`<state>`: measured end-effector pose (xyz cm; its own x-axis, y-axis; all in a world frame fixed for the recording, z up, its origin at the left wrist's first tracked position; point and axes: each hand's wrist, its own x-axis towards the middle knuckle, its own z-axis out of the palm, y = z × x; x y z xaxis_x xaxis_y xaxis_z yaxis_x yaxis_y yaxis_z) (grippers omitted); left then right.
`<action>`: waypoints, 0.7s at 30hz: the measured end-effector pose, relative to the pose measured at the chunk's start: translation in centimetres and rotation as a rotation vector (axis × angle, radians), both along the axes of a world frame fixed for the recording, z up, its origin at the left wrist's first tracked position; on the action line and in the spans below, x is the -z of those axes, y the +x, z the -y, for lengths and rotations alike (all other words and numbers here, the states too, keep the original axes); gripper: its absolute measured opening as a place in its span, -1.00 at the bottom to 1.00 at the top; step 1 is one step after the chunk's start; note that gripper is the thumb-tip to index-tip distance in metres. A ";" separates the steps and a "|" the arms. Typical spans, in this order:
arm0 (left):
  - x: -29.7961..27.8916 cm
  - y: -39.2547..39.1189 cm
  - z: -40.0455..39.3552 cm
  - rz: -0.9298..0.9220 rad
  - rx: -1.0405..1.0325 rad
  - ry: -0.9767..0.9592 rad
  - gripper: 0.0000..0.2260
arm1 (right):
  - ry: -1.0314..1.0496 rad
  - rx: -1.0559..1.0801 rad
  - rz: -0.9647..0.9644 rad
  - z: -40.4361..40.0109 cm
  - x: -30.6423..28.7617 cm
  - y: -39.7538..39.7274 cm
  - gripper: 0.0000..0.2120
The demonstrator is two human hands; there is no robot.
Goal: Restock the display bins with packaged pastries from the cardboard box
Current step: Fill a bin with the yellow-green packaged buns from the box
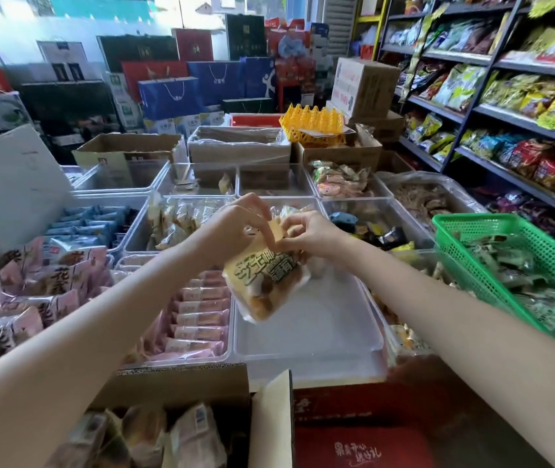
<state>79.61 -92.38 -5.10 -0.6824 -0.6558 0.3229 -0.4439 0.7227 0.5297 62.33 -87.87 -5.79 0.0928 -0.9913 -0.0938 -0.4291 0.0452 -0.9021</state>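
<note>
You hold a yellow pastry packet (264,282) up in both hands over the clear bin (306,339) at the middle of the near row. Your left hand (235,221) pinches the packet's top edge from the left with curled fingers, and your right hand (310,233) pinches the same edge from the right, so the packet hangs tilted below them, its lower end over the bin's left part.

That bin's floor is bare, and its rim touches neighbours on both sides: the bin of pink packets (198,315) to the left, and a bin of mixed sweets, partly hidden under your right forearm, to the right. The green basket (492,251) sits tilted over the right-hand bins, its near rim close to your right forearm.

The cardboard box (175,393) stands against the display's near edge, below your left forearm, flaps open, with more wrapped pastries (188,434) inside. A red box (364,434) lies just beside it to the right. The shelves (505,113) run along the right side, well apart from your hands.
</note>
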 end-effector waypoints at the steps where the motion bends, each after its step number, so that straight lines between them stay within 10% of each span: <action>1: 0.0 -0.1 0.3 -0.020 -0.034 -0.003 -0.80 | 0.006 0.037 0.011 0.7 0.4 -0.1 -0.76; 21: 16.9 0.9 7.6 0.405 -0.284 0.318 -0.73 | 0.357 0.508 0.102 17.2 22.0 -2.7 -0.76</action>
<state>80.52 -99.94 -21.96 -0.4936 -0.8531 -0.1691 -0.8092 0.3792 0.4487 59.64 -105.04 -27.77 -0.3560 -0.8232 -0.4423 -0.1877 0.5266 -0.8291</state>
